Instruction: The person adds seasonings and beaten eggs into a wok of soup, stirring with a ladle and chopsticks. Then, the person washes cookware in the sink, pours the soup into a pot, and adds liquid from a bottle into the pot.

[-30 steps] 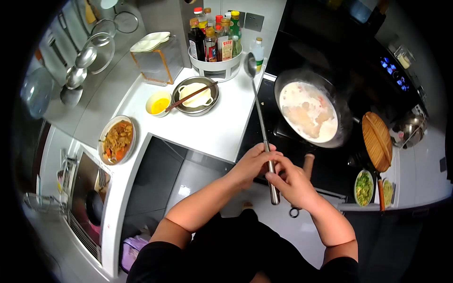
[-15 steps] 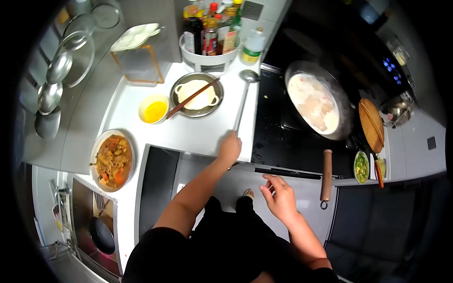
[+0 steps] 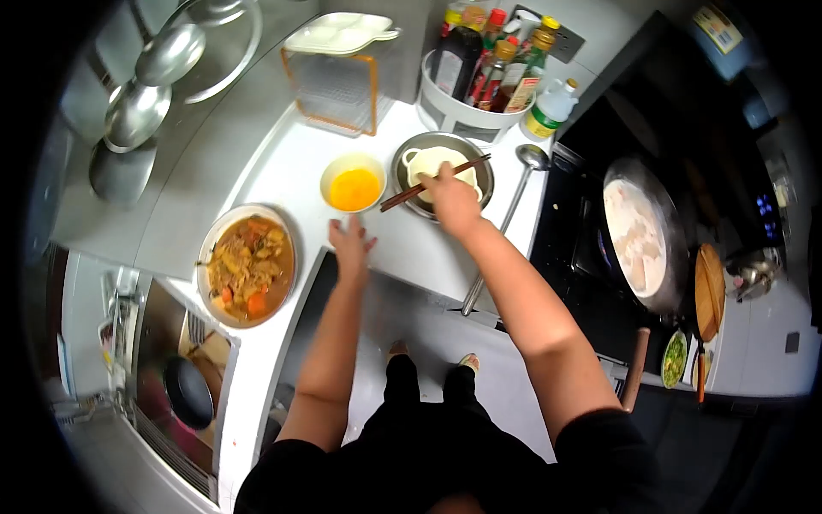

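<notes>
My right hand reaches over a steel bowl, its fingers closed on a pair of dark chopsticks lying across the rim. Inside that bowl is a cream-coloured dish with small loop handles, partly covered by my fingers. My left hand is slightly blurred, fingers apart and holding nothing, just below a small bowl of beaten egg. A long-handled ladle rests on the counter right of my right forearm, its handle end at the front edge.
A wok with pale, milky contents stands on the black stove at right, its wooden handle pointing toward me. A bowl of stew sits at the counter's left corner. Bottles fill a white rack behind. A sink lies lower left.
My left hand has let go of the ladle and moved left toward the egg bowl. My right hand has come up from over the floor to the chopsticks. The view has shifted left.
</notes>
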